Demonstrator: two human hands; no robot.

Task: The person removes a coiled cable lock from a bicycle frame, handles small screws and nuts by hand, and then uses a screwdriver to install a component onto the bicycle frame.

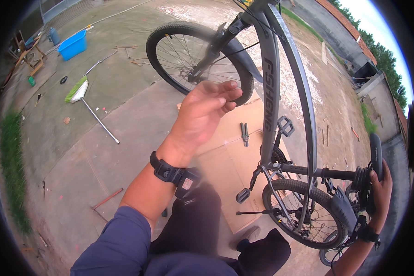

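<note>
A grey bicycle [271,83] stands upright on the concrete, front wheel [188,55] far, rear wheel [303,211] near. My left hand [204,112] is raised in the air in front of the front wheel, fingers loosely curled and apart, holding nothing; a black band sits on its wrist. My right hand [382,188] grips the black saddle [376,154] at the right edge. A pair of pliers [244,133] lies on a flat sheet of cardboard [225,161] under the frame, beside the pedal [285,125].
A green-bristled broom [85,101] lies on the concrete to the left. A blue tub [72,45] and wooden clutter stand at the far left. A thin wooden stick [106,198] lies near my left arm. Grass borders the left edge; walls run along the right.
</note>
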